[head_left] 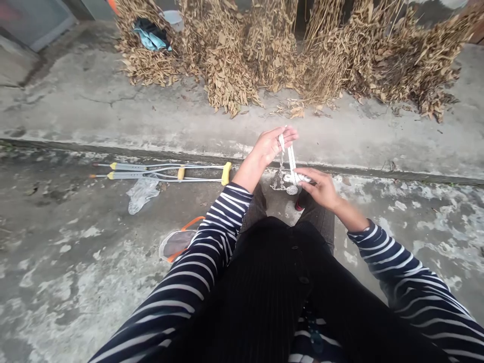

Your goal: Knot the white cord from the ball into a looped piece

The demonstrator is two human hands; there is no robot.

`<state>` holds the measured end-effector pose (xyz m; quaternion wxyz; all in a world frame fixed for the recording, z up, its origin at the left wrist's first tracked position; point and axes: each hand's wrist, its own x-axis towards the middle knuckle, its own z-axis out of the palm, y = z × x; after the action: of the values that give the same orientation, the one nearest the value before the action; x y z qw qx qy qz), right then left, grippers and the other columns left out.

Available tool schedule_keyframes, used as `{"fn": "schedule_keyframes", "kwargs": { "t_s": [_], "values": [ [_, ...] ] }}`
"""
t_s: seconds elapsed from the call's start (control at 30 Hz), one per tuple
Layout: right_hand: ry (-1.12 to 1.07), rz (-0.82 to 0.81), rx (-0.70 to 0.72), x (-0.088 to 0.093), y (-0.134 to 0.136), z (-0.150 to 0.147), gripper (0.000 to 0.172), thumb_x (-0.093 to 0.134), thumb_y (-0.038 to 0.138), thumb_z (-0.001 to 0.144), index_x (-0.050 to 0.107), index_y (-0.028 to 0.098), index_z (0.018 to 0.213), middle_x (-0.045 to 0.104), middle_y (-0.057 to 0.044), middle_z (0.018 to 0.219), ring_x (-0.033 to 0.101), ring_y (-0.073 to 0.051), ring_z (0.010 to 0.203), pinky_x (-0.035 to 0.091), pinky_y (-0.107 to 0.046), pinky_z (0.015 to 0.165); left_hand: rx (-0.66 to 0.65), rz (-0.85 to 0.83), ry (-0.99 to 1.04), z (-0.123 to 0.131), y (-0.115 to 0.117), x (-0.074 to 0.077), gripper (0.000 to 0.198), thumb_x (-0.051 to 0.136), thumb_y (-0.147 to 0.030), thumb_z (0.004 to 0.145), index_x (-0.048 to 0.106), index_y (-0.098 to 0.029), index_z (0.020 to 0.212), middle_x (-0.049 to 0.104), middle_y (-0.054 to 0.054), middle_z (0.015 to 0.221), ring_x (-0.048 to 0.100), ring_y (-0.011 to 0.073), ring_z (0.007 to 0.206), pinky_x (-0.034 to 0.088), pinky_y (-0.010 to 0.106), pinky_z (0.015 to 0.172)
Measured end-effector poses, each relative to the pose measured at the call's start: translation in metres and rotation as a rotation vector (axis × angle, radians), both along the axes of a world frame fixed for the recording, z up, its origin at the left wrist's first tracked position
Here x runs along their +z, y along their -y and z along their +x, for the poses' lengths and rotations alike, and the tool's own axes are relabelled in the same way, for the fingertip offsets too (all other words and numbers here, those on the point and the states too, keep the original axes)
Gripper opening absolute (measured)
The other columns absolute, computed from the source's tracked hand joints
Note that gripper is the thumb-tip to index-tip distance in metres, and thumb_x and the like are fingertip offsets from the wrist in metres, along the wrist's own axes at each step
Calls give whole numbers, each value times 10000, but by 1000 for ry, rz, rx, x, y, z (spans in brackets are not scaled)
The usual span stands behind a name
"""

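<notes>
A white strap (291, 157) runs between my two hands in front of my legs. One end loops round the fingers of my left hand (273, 143), whose palm is turned up and whose fingers are stretched out, carrying the loop. Lower and to the right, my right hand (320, 187) pinches the strap between thumb and fingers, with more white cord bunched at the fingertips. Below the hands hangs a silvery chain (279, 187) with a round, medallion-like disc (292, 190) close to my right fingertips. How chain and strap join is too small to tell.
Crutches (170, 174) with yellow pads lie to the left, beside a crumpled clear plastic bag (142, 194). A bag with orange handles (176, 244) sits near my left arm. Beyond a low concrete step (181, 121) are dried plant stalks (234, 65) and a dark-and-blue cloth (151, 36).
</notes>
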<state>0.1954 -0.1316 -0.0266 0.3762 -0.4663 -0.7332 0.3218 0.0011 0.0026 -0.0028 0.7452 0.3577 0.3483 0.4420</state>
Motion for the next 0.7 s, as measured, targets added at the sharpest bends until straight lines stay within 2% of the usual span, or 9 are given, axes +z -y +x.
{"fn": "schedule_keyframes", "kwargs": {
  "t_s": [0.1,0.17,0.23,0.3,0.37,0.43,0.5,0.6,0.7],
  "values": [
    [-202,-202,-26,3,0,-2,269,793,371,802,799,221,1026,785,-68,1083,737,-250,1007,606,-398,900,-164,36,-414,-8,-18,-21,210,745,-314,868,719,-110,826,746,98,760,741,195,814,565,327,882],
    [-362,-313,-72,3,-1,-4,310,854,358,716,799,211,982,789,-50,970,734,-210,835,628,-367,787,-200,161,-837,-17,-16,-27,162,785,-252,814,721,-114,758,742,120,766,737,260,914,541,392,966],
    [-494,-378,-128,4,-4,-5,353,899,344,647,797,208,956,781,-36,913,708,-180,746,635,-346,715,-150,377,-1084,-25,-1,-25,83,744,-190,833,758,-113,862,771,155,982,691,312,1129,474,457,1085],
    [-580,-408,-191,6,-6,-7,373,928,328,597,798,206,924,775,-31,889,696,-172,738,639,-337,689,-156,574,-1001,-28,24,-20,258,648,-172,900,751,-158,1136,705,146,1308,618,301,1276,432,492,1139],
    [-631,-421,-241,9,-9,-9,382,944,312,556,797,203,890,771,-28,877,691,-170,741,641,-334,677,-292,643,-697,-26,49,-16,446,621,-190,917,651,-236,1360,602,116,1477,606,271,1288,474,472,1104],
    [-665,-420,-265,12,-11,-10,387,956,306,520,792,204,855,772,-27,880,692,-173,741,639,-332,665,-409,579,-408,-21,69,-16,554,688,-229,871,599,-246,1418,597,123,1472,630,264,1239,530,432,1035],
    [-673,-409,-263,14,-12,-11,397,960,313,510,786,206,851,779,-37,910,707,-193,777,636,-337,663,-420,464,-227,-17,78,-20,618,762,-275,819,596,-233,1412,619,131,1426,653,263,1184,561,408,983],
    [-615,-394,-238,14,-13,-12,405,943,347,553,782,202,896,783,-54,935,721,-219,819,629,-359,693,-355,316,-140,-10,81,-27,644,824,-343,772,626,-210,1370,662,127,1339,689,237,1060,592,405,916],
    [-451,-307,-266,16,-11,-12,380,904,367,615,779,186,924,773,-70,955,720,-230,854,614,-381,762,-255,239,-161,-1,82,-36,570,875,-361,703,705,-147,1203,737,105,1138,704,197,906,605,392,861]
  ]
}}
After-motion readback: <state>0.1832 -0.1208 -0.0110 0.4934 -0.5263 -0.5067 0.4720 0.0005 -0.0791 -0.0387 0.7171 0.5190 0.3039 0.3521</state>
